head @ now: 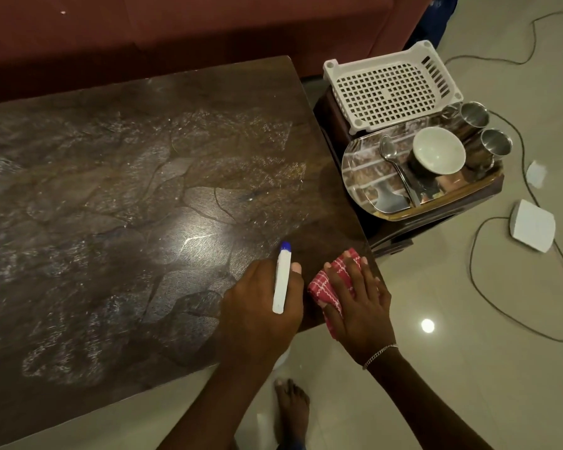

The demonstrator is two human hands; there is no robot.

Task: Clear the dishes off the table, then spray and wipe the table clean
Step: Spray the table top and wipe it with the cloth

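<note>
Spray lies in pale streaks across the dark worktop (127, 190), and the wiping appears to begin at its near right corner. The right hand (361, 306) presses a red checked cloth (322, 287) flat, fingers spread and grip wide, so the cloth will drag. The left hand (260, 306) has its grip closed round the spray bottle (281, 280), nozzle pointing over the wet surface, likely ready for another burst. The dishes — steel plate (364, 177), bowl (437, 151), spoon (392, 157), two cups (475, 115) — sit off the worktop on a side stand (436, 216) beside a white basket (390, 86), clear of the mist.
</note>
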